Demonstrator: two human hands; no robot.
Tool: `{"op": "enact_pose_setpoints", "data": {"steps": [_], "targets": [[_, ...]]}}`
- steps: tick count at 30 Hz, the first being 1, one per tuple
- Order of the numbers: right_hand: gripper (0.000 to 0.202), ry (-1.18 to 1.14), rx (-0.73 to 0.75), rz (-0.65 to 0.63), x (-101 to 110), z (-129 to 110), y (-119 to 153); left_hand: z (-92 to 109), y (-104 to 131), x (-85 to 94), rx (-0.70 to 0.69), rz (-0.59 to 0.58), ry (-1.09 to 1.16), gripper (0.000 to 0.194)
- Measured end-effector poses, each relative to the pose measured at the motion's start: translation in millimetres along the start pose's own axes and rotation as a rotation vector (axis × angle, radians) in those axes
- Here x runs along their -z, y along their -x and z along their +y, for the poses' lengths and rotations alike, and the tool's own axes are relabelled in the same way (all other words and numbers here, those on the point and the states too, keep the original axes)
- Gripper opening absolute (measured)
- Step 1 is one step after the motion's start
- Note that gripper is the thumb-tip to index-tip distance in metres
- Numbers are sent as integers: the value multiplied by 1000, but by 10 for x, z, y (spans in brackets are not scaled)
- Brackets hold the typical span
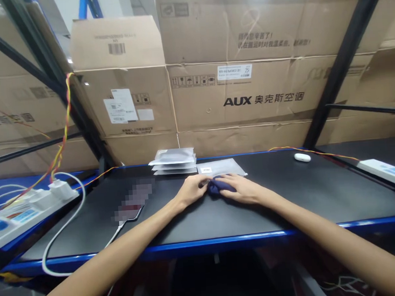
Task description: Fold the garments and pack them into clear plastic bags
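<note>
A bunched dark-blue cloth [216, 187] lies on the black tabletop between my two hands. My left hand [194, 189] grips its left side, with thumb and fingers curled in. From the right, my right hand [240, 188] is closed over the cloth, fingers along its top and thumb at the near side. What kind of cloth item it is cannot be made out. Just behind the hands lies a flat, frosted plastic bag [223, 166] with a small white label. To its left stands a stack of several similar plastic packets [174, 160].
A phone [134, 213], partly pixelated, lies at the left on a white charging cable [114, 235]. Power strips [30, 207] sit at both sides. A small white case [302, 158] rests at the back right. Cardboard [265, 117] walls the back; dark metal posts [339, 63] flank it.
</note>
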State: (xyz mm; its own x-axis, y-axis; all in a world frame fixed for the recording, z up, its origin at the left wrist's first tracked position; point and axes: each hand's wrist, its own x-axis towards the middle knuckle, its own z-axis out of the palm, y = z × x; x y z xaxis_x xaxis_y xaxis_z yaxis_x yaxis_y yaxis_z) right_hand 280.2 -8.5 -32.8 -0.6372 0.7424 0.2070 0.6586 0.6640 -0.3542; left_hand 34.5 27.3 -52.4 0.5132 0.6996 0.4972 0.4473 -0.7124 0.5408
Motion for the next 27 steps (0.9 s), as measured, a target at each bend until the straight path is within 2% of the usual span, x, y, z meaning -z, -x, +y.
{"op": "enact_pose_setpoints", "data": {"steps": [3,5,11,18,24,27], "targets": [[53,57,-32,6,-2,-42,-39,-22,-10,-29,114,43,177,22],[53,117,-72,9,-11,-60,-73,-28,-13,-41,137,55,218,18],[46,307,-232,-21,-46,-130,-276,14,-10,-23,109,105,158,13],[45,356,-363,0,-113,-115,-507,27,-21,3,54,104,86,13],[49,353,-421,39,-135,-125,-527,43,-24,4,37,91,67,15],[54,328,-391,35,-69,-128,-446,40,-25,20,45,102,48,14]]}}
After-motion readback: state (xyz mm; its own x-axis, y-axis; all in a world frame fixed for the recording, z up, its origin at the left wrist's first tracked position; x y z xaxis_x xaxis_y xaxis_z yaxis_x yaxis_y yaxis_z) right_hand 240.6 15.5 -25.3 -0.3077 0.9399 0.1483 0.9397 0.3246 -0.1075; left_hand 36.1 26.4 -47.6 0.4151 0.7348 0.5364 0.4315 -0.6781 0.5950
